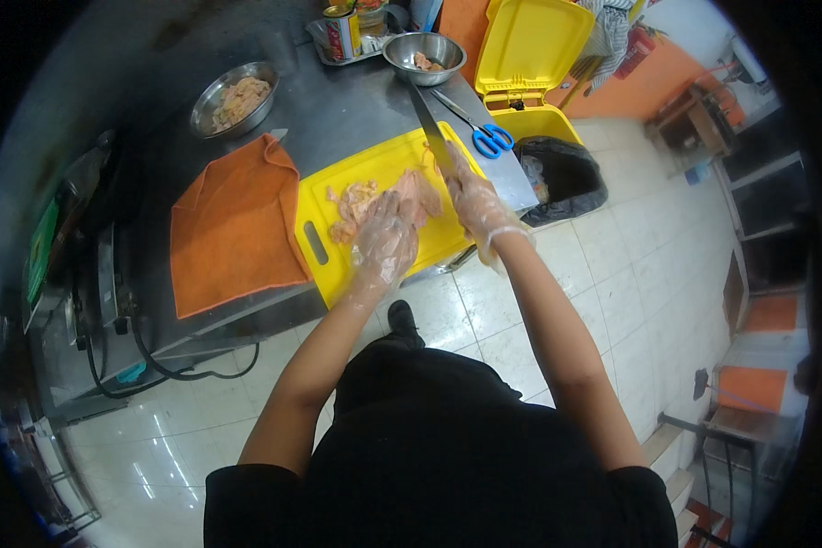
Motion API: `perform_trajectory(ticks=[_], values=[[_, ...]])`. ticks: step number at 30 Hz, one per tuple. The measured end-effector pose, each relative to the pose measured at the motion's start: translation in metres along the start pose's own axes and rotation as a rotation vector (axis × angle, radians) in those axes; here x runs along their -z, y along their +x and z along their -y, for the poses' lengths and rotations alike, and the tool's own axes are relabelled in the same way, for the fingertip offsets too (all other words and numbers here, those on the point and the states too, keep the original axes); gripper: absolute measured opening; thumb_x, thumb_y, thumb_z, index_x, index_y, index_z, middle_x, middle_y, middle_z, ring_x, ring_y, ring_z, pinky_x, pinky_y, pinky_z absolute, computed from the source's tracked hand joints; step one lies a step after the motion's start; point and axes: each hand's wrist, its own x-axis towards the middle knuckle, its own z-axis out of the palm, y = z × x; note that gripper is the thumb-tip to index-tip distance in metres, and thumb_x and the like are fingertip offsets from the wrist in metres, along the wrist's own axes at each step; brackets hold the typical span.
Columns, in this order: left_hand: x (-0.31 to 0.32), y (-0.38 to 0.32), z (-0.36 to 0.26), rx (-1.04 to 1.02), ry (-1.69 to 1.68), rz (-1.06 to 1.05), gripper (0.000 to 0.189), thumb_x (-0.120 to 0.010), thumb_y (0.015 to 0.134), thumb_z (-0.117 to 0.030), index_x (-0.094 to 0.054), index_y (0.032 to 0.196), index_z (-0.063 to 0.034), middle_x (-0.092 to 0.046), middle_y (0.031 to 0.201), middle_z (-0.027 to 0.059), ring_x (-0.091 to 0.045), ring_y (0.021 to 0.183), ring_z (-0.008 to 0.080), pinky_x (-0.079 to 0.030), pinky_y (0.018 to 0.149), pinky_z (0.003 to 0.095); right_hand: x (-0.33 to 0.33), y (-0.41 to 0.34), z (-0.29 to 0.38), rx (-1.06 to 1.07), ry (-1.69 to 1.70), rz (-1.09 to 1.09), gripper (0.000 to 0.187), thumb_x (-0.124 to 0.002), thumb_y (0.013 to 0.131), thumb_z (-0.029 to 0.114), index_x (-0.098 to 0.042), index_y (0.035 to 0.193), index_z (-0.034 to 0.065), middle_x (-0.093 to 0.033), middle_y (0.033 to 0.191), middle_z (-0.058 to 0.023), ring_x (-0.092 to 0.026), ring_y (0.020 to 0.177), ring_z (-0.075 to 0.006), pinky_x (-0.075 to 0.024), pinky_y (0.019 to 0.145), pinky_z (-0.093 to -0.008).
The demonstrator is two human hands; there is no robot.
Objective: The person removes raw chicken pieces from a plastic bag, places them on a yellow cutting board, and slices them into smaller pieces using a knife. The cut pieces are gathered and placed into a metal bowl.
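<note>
Both hands wear clear plastic gloves. My right hand (476, 198) grips a kitchen knife (427, 120), its long blade pointing away over the far edge of the yellow cutting board (425, 255). On the board lie a larger piece of raw meat, seemingly chicken (421, 195), and a heap of small cut pieces (349, 205) to its left. My left hand (385, 246) rests over the meat with its fingers extended. Whether its fingertips hold any of the meat, I cannot tell. The knife blade is beside the larger piece, on its right.
An orange cloth (236, 229) lies left of the board. Steel bowls of meat stand behind, one at left (202, 106), one at right (401, 51). Blue-handled scissors (490, 139) lie near the table's right edge. Beyond stands an open yellow bin (544, 123). Cans fill a tray (329, 58).
</note>
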Motion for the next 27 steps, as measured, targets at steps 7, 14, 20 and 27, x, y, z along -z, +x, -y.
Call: perform_trajectory(ticks=[7, 14, 20, 27], values=[[-0.016, -0.001, -0.004, 0.086, -0.055, -0.059, 0.044, -0.06, 0.098, -0.01, -0.063, 0.139, 0.0035, -0.064, 0.141, 0.0288, -0.058, 0.136, 0.0447, -0.039, 0.121, 0.0519, -0.046, -0.07, -0.019, 0.092, -0.061, 0.011, 0.061, -0.054, 0.109, 0.013, -0.036, 0.167, 0.0229, -0.063, 0.137, -0.0339, -0.064, 0.124, -0.049, -0.0514, 0.106, -0.0504], [0.002, 0.004, -0.008, 0.102, -0.006, 0.071, 0.043, -0.058, 0.1, -0.011, -0.061, 0.142, 0.0009, -0.064, 0.143, 0.0263, -0.056, 0.138, 0.043, -0.038, 0.122, 0.0505, -0.03, -0.1, -0.038, -0.016, -0.043, -0.056, 0.07, -0.055, 0.109, 0.013, -0.026, 0.17, 0.0298, -0.068, 0.131, -0.0325, -0.068, 0.118, -0.0496, -0.0548, 0.099, -0.0534], [0.008, 0.021, -0.022, 0.241, -0.177, 0.025, 0.046, -0.056, 0.105, -0.016, -0.056, 0.149, -0.0033, -0.058, 0.153, 0.023, -0.049, 0.146, 0.0403, -0.034, 0.125, 0.0491, -0.018, -0.102, -0.037, 0.06, -0.065, 0.007, 0.071, -0.055, 0.109, 0.013, -0.024, 0.17, 0.0319, -0.067, 0.129, -0.0345, -0.068, 0.116, -0.0499, -0.0558, 0.097, -0.0551], [-0.015, 0.034, -0.02, 0.31, 0.109, 0.157, 0.054, -0.055, 0.107, -0.021, -0.048, 0.157, 0.001, -0.048, 0.162, 0.0257, -0.041, 0.154, 0.0395, -0.028, 0.13, 0.0472, -0.035, -0.097, -0.031, 0.156, -0.168, 0.078, 0.071, -0.052, 0.109, 0.011, -0.02, 0.171, 0.022, -0.07, 0.109, -0.0367, -0.071, 0.096, -0.0513, -0.0571, 0.086, -0.0571]])
